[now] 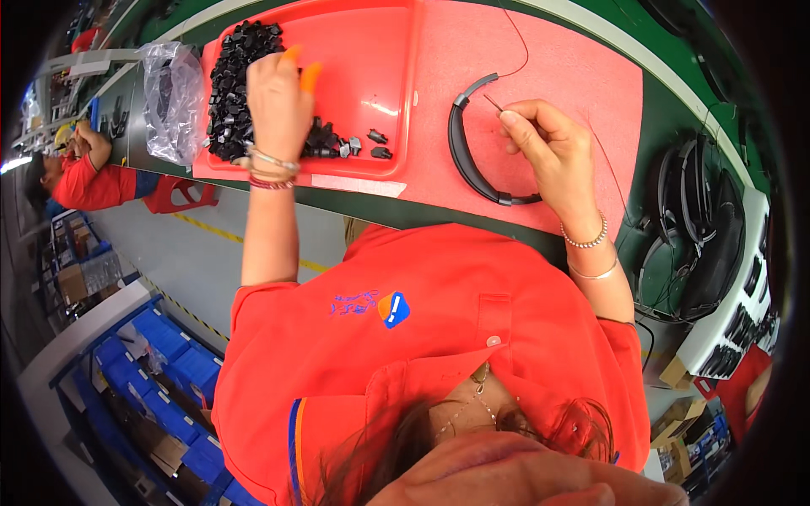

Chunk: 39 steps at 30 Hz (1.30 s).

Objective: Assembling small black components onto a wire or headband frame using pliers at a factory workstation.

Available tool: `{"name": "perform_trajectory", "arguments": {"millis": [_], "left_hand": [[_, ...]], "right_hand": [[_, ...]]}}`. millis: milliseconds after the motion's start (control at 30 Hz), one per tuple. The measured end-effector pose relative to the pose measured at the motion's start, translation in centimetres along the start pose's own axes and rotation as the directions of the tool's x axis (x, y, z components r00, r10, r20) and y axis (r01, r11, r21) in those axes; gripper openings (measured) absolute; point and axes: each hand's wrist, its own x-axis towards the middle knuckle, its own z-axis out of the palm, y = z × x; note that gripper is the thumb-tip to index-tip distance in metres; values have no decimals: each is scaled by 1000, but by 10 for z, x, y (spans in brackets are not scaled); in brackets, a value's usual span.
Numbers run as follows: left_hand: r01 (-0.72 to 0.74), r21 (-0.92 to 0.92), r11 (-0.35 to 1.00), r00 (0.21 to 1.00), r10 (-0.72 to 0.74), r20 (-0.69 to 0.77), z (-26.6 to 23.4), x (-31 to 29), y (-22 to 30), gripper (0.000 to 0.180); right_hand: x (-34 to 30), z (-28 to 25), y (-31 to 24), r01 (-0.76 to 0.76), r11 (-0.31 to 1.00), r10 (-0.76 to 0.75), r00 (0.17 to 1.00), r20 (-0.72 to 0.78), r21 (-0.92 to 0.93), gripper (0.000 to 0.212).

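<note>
My left hand (280, 99) is over a heap of small black plastic parts (239, 63) in a red tray (363, 42). Two of its fingertips wear orange covers and stand apart, with nothing visible between them; its other fingers are partly hidden. My right hand (553, 152) pinches a thin dark wire (492, 103) between thumb and forefinger, its short end sticking out to the left. Beside that hand a curved black headphone headband (462, 148) lies on a pink mat (582, 63). A thin cable (525, 42) runs off the headband's upper end toward the far edge.
Several loose parts (378, 143) lie near the tray's right side. A clear plastic bag (171, 105) rests left of the tray. More black headbands (696, 202) with cables are piled at the right. Another person (93, 190) in red sits at far left. Blue bins (160, 346) stand at lower left.
</note>
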Motion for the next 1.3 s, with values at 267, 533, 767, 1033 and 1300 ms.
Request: {"name": "perform_trajectory", "arguments": {"millis": [267, 533, 767, 1033, 1300], "left_hand": [[78, -570, 818, 987, 16, 159, -2, 11, 25, 21], [472, -809, -349, 866, 13, 500, -8, 9, 111, 17], [448, -834, -322, 890, 65, 452, -13, 6, 116, 20], [455, -784, -422, 883, 103, 457, -10, 3, 127, 32], [516, -694, -502, 825, 72, 561, -5, -1, 137, 22]], "right_hand": [[4, 4, -4, 24, 999, -23, 1000, 3, -24, 13], [2, -1, -7, 25, 996, -25, 1000, 3, -87, 15], [3, 2, -10, 105, 982, -102, 994, 25, -157, 14], [2, 5, -5, 437, 785, -475, 880, 26, -440, 13], [3, 5, 1, 526, 633, -615, 788, 45, -568, 22]]}}
